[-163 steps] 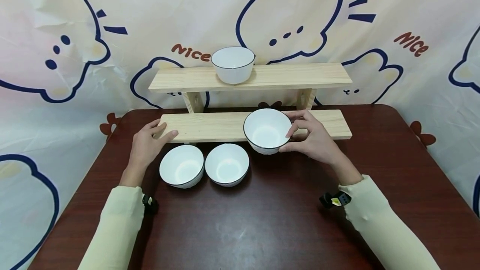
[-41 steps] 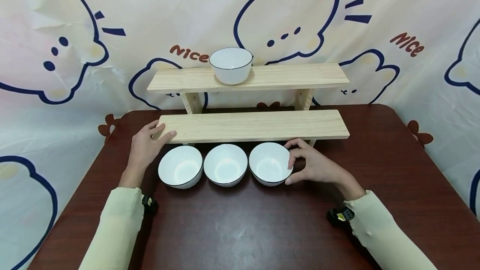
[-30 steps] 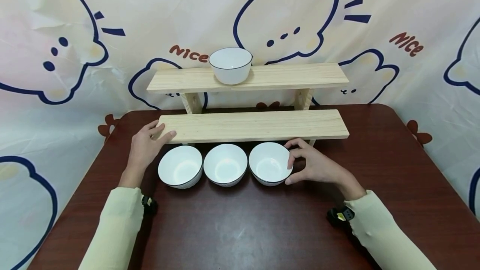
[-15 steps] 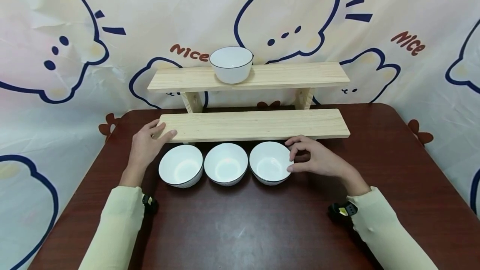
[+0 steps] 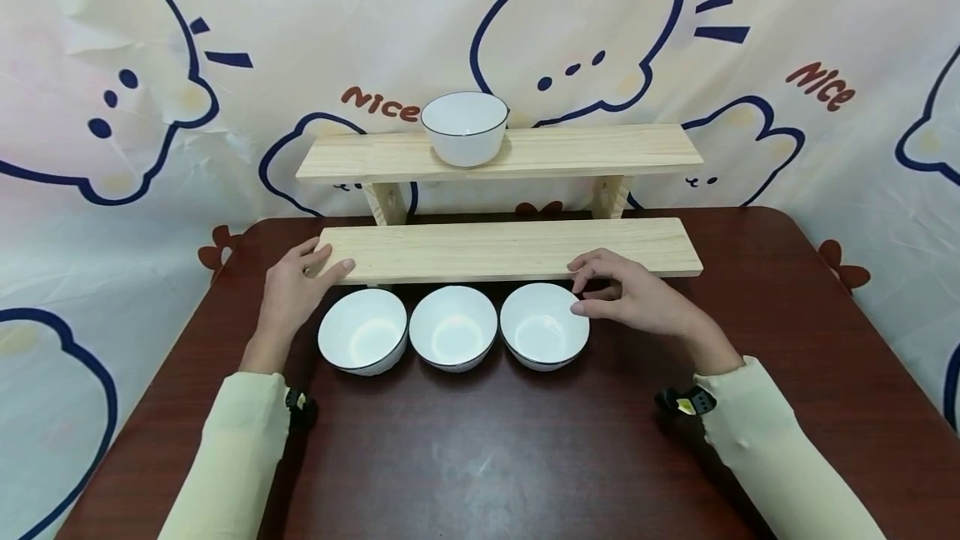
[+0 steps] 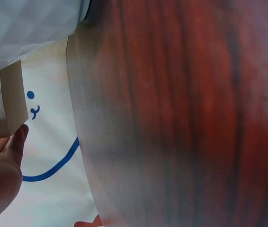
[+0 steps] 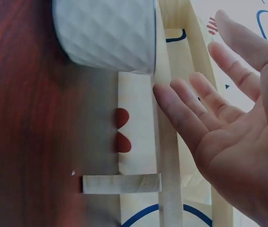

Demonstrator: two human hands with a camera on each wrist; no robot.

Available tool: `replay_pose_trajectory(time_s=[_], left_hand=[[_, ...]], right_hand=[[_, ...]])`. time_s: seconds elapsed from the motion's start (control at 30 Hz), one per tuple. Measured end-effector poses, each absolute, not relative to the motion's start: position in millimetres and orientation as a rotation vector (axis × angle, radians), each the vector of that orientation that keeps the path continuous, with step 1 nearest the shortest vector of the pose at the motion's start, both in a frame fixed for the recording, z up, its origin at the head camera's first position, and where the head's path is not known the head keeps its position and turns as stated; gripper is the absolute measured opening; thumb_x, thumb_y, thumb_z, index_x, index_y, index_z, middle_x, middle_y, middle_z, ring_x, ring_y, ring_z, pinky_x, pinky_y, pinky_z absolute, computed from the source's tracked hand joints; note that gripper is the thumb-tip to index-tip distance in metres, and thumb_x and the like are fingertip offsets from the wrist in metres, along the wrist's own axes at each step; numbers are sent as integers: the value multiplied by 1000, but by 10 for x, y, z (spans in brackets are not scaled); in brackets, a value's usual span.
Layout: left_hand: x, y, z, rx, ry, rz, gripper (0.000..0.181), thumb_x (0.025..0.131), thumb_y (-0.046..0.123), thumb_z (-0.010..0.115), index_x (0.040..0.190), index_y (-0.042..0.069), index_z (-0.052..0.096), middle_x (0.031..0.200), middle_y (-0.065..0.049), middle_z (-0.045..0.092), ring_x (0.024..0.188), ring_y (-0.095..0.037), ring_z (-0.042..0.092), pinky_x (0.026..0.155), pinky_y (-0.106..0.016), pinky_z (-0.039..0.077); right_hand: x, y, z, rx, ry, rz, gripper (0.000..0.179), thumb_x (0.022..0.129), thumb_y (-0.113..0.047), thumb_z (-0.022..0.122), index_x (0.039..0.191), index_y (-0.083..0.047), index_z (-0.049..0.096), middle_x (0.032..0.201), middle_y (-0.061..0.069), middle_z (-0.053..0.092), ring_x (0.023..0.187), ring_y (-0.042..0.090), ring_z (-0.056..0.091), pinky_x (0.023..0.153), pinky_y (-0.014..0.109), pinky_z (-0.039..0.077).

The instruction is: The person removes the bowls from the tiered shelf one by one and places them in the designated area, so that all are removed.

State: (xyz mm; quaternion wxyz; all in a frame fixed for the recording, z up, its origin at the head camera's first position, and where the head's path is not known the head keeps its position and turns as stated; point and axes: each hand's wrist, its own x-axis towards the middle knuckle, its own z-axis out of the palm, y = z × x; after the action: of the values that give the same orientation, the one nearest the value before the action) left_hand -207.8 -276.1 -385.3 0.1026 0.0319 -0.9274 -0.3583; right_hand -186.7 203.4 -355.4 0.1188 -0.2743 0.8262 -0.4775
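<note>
My left hand [image 5: 296, 290] holds the left end of the lower board of a two-tier wooden shelf [image 5: 510, 252]; in the left wrist view its thumb lies against the board end [image 6: 11, 101]. Three white bowls with dark rims stand in a row on the table before the shelf: a left bowl [image 5: 363, 330], a middle bowl [image 5: 453, 327] and a right bowl [image 5: 543, 327]. My right hand [image 5: 637, 294] hovers over the right bowl's far right rim, fingers loosely bent and holding nothing. In the right wrist view, its fingers are apart from the bowl's faceted side [image 7: 108, 35].
A fourth white bowl [image 5: 465, 132] sits on the upper board [image 5: 600, 150], left of its middle. Shelf supports [image 5: 611, 197] join the tiers. The dark red-brown table [image 5: 480, 457] reaches back to a cartoon-printed cloth [image 5: 420, 23].
My right hand has brought a bowl from over the lower board down to the row's right end, let go, and risen toward the shelf. The left hand has stayed put.
</note>
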Motion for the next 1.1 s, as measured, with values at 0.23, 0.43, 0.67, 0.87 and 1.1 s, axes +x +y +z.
replay_pose_trajectory(time_s=[0.23,0.43,0.67,0.87,1.1], left_hand=[[-2076,-2750,-3854,88,-2731,-1067,75,94,50,71,143,-4,52,158,-20,38,142,-43,37,107,-60,39],[-2076,-2754,-3864,94,-2729,-1065,75,94,49,71,143,-4,52,158,-21,39,142,-43,38,107,-60,40],[-2067,-2763,-3872,115,-2733,-1076,76,94,50,71,145,-3,51,159,-20,37,143,-42,37,107,-59,39],[-2060,-2767,-3876,103,-2732,-1073,75,94,49,71,144,-4,51,159,-20,37,142,-43,37,107,-60,39],[-2078,-2788,-3859,79,-2710,-1059,75,92,48,73,141,-5,54,156,-21,41,142,-44,38,106,-60,40]], right_hand=[[-1932,1975,-3461,-832,2418,-1441,21,92,-11,77,104,0,65,141,18,47,130,29,49,98,40,52],[-2037,1900,-3378,-857,2459,-1472,17,93,-11,75,105,-3,66,142,19,47,132,29,47,100,48,50],[-2149,1790,-3270,-903,2472,-1546,19,96,-9,71,109,3,64,141,19,49,134,28,45,101,51,49],[-2246,1714,-3163,-931,2539,-1572,14,97,-9,70,106,1,65,139,16,51,131,28,48,102,50,49],[-2389,1618,-3010,-868,2586,-1654,20,97,-10,70,111,4,65,141,17,53,130,32,53,106,47,45]])
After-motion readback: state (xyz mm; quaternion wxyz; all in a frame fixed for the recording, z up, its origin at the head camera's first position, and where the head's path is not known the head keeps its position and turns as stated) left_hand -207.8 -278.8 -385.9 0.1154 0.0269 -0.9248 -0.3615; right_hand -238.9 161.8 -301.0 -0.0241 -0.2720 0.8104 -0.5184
